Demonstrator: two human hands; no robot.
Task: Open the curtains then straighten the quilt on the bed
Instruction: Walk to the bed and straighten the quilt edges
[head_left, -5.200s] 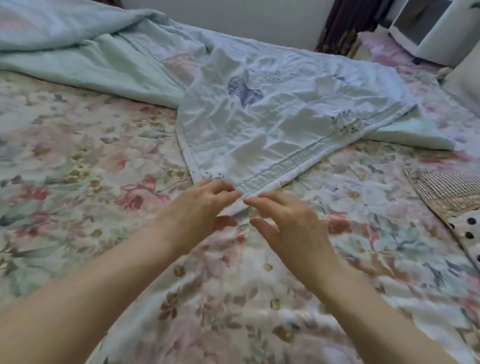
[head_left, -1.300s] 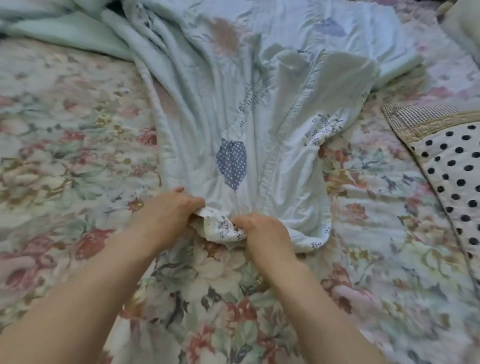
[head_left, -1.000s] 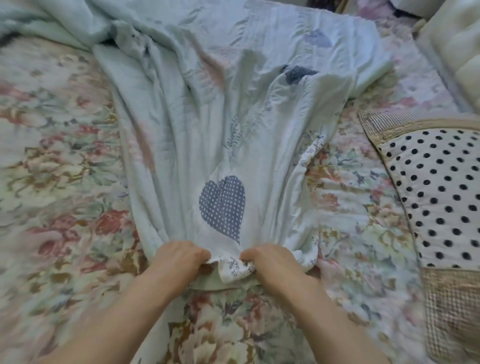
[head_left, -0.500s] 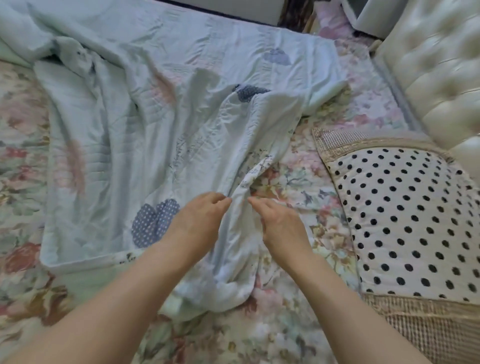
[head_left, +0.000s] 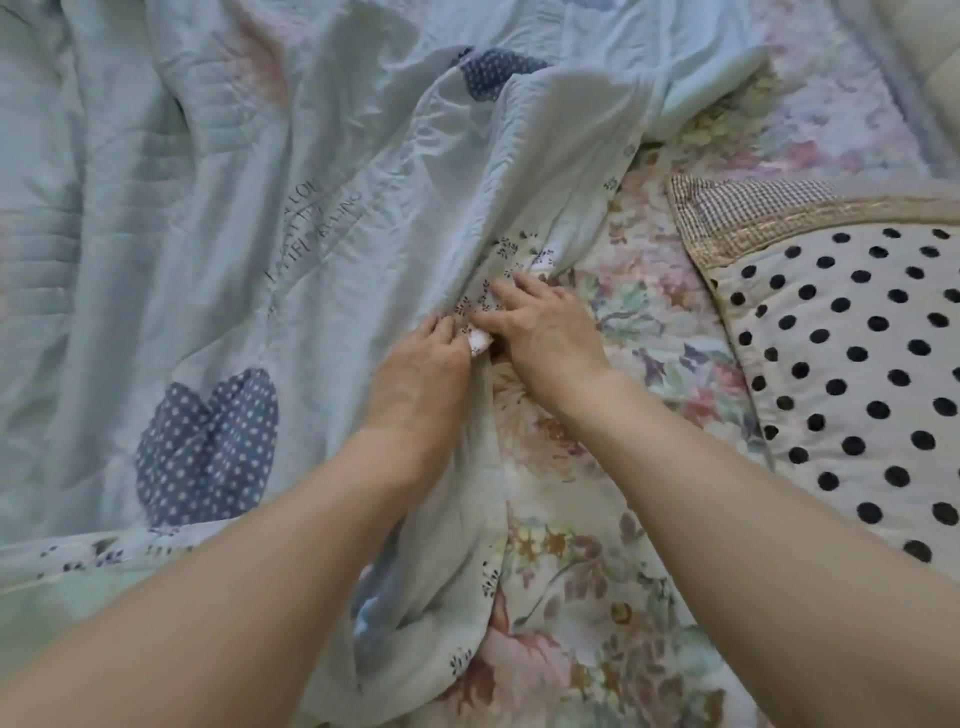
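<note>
Pale blue quilt spread rumpled across the left and middle of the floral bedsheet, its right-hand border bunched and folded back on itself so the sprigged white trim shows; half a second ago merely reached for with fingertips apart, now pinched by both hands at that trim; left hand closed on the fold from the quilt side, right hand closed on it from the sheet side, thumbs nearly touching; a second before that, gripped at the near hem instead, so the work has shifted from hem to side border. Judged: near hem roughly laid, right edge the step in hand, probably to be drawn out toward the pillow side; straightening partway done at best. Surface soft and thin, stitched in bands, deep creases fanning up from the grip; two dotted navy hearts and a line of grey lettering visible. Polka-dot pillow well to the right, clear of the quilt. Curtains not in view.
</note>
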